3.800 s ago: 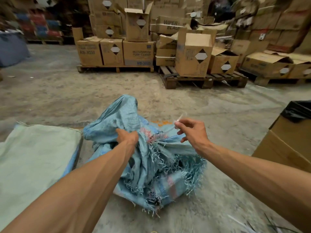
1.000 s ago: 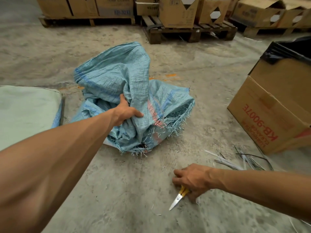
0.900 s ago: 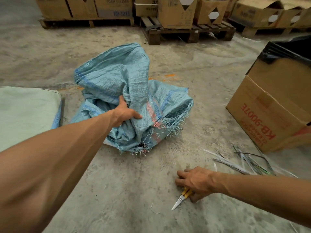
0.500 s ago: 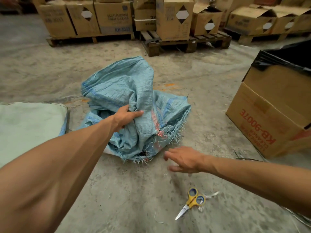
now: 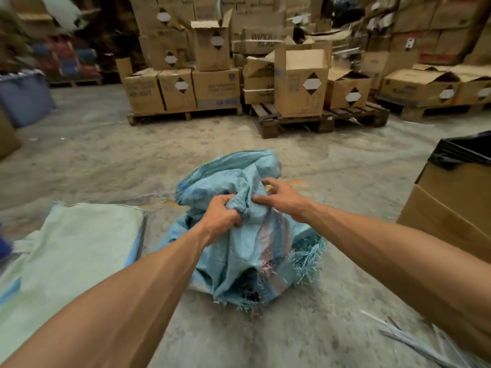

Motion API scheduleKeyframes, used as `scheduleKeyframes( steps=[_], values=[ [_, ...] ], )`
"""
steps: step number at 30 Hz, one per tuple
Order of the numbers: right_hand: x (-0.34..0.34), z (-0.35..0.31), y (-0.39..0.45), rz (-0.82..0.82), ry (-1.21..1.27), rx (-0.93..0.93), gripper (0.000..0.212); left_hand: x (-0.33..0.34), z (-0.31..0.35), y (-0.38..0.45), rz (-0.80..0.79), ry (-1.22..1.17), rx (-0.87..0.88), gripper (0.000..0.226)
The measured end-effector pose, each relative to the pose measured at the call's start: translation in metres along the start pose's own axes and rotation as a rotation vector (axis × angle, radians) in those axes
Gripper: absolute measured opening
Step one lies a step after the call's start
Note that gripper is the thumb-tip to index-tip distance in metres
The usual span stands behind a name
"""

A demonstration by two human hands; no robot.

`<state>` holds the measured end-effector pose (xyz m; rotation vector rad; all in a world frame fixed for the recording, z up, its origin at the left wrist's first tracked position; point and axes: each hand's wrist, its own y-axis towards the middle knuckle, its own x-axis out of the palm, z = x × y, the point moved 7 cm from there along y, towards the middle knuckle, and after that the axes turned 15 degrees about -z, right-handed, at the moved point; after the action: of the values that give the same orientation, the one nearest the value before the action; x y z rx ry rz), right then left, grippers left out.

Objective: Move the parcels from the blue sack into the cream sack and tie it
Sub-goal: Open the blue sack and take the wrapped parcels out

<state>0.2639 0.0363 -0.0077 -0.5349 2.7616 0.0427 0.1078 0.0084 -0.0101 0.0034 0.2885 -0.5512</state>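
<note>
Blue sack (image 5: 247, 235) sits crumpled on the grey concrete floor (image 5: 106, 155), right in the middle, in front of the person. Its open end faces the person, and the edge there is torn into lots of loose blue threads (image 5: 308, 258). You cannot see any parcels; the inside of the sack looks dark.

The left hand (image 5: 221, 217) has its fingers curled tight round a bunch of the blue cloth near the top of the sack. The right hand (image 5: 281, 199) is just beside it, with its fingers spread apart and its fingertips touching the same cloth. It is not grabbing anything.

The cream sack (image 5: 66, 256) lies flat on the floor to the left of the blue sack, near it. It looks pale green-white, with a blue strip along its side.

On the right stands a big cardboard box (image 5: 451, 216) with a black bag (image 5: 462, 150) lining its top. Some thin pale strips (image 5: 414, 343) lie on the floor at the bottom right.

Farther back, many brown cardboard boxes (image 5: 300, 83) are stacked on wooden pallets (image 5: 292, 122). A blue bin (image 5: 24, 99) is at the far left.
</note>
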Motion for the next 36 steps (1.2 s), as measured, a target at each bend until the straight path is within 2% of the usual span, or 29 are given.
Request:
scheduleKeyframes(
  steps=[2, 4, 5, 7, 8, 9, 11, 12, 13, 14, 15, 17, 18, 20, 21, 23, 24, 25, 26, 28, 29, 30, 31, 32, 33, 35, 36],
  values=[
    [-0.013, 0.000, 0.002, 0.090, -0.069, -0.020, 0.016, -0.004, -0.002, -0.007, -0.085, 0.034, -0.101, 0.031],
    [-0.024, -0.003, 0.002, 0.165, -0.079, -0.040, 0.010, -0.007, -0.008, -0.018, -0.187, -0.077, -0.240, 0.028],
    [-0.029, -0.006, -0.002, 0.207, -0.036, -0.073, 0.011, -0.008, -0.009, -0.025, -0.215, -0.155, -0.343, 0.042],
    [-0.032, -0.018, -0.011, 0.240, 0.079, -0.170, 0.017, -0.024, -0.017, -0.036, -0.103, -0.174, -0.521, 0.066],
    [-0.030, -0.025, -0.015, 0.226, 0.089, -0.207, 0.021, -0.045, -0.028, -0.035, 0.050, -0.183, -0.548, 0.069],
    [-0.026, -0.031, -0.019, 0.184, 0.077, -0.241, 0.025, -0.062, -0.035, -0.037, 0.198, -0.208, -0.543, 0.076],
    [-0.013, -0.038, -0.026, 0.027, -0.010, -0.254, 0.033, -0.108, -0.067, -0.025, 0.400, -0.260, -0.507, 0.117],
    [-0.003, -0.041, -0.032, -0.076, -0.093, -0.248, 0.035, -0.135, -0.096, -0.003, 0.436, -0.257, -0.508, 0.140],
    [0.009, -0.043, -0.038, -0.189, -0.210, -0.240, 0.035, -0.149, -0.112, 0.011, 0.467, -0.309, -0.498, 0.153],
    [0.020, -0.045, -0.045, -0.286, -0.364, -0.233, 0.033, -0.164, -0.134, 0.034, 0.482, -0.395, -0.498, 0.158],
    [0.032, -0.048, -0.052, -0.371, -0.520, -0.226, 0.029, -0.155, -0.118, 0.030, 0.488, -0.453, -0.505, 0.161],
    [0.056, -0.052, -0.065, -0.526, -0.743, -0.216, 0.022, -0.101, -0.040, -0.009, 0.369, -0.523, -0.538, 0.155],
    [0.068, -0.052, -0.070, -0.609, -0.817, -0.203, 0.021, -0.085, -0.016, -0.016, 0.300, -0.515, -0.510, 0.135],
    [0.083, -0.049, -0.080, -0.775, -0.913, -0.101, 0.024, -0.067, 0.003, -0.020, 0.221, -0.450, -0.477, 0.069],
    [0.082, -0.042, -0.083, -0.870, -0.920, 0.008, 0.029, -0.063, -0.003, -0.020, 0.219, -0.443, -0.510, 0.044],
    [0.065, -0.033, -0.089, -0.988, -0.865, 0.304, 0.036, -0.054, 0.000, -0.023, 0.198, -0.455, -0.472, 0.032],
    [0.047, -0.034, -0.086, -0.931, -0.856, 0.416, 0.038, -0.056, 0.003, -0.019, 0.164, -0.457, -0.405, 0.029],
    [0.026, -0.041, -0.080, -0.792, -0.855, 0.467, 0.038, -0.055, 0.012, -0.021, 0.126, -0.425, -0.351, 0.029],
    [0.000, -0.054, -0.071, -0.583, -0.863, 0.460, 0.035, -0.055, 0.024, -0.023, 0.092, -0.403, -0.284, 0.033],
    [-0.057, -0.092, -0.056, -0.023, -0.841, 0.303, 0.023, -0.057, 0.043, -0.029, -0.018, -0.351, -0.181, 0.043],
    [-0.078, -0.107, -0.057, 0.220, -0.694, 0.185, 0.018, -0.058, 0.053, -0.034, -0.063, -0.299, -0.141, 0.047],
    [-0.090, -0.119, -0.060, 0.358, -0.488, 0.060, 0.014, -0.059, 0.060, -0.039, -0.105, -0.229, -0.125, 0.050],
    [-0.092, -0.128, -0.059, 0.352, -0.315, -0.044, 0.011, -0.057, 0.063, -0.044, -0.169, -0.159, -0.132, 0.051],
    [-0.081, -0.136, -0.055, 0.209, -0.273, -0.098, 0.015, -0.053, 0.064, -0.049, -0.254, -0.108, -0.156, 0.050],
    [-0.059, -0.135, -0.052, -0.013, -0.356, -0.081, 0.022, -0.044, 0.061, -0.058, -0.359, -0.068, -0.212, 0.046],
    [-0.013, -0.102, -0.051, -0.418, -0.648, 0.098, 0.034, -0.034, 0.045, -0.077, -0.573, 0.037, -0.382, 0.051],
    [0.003, -0.078, -0.053, -0.543, -0.786, 0.209, 0.036, -0.036, 0.034, -0.088, -0.635, 0.077, -0.488, 0.065]
  ],
)
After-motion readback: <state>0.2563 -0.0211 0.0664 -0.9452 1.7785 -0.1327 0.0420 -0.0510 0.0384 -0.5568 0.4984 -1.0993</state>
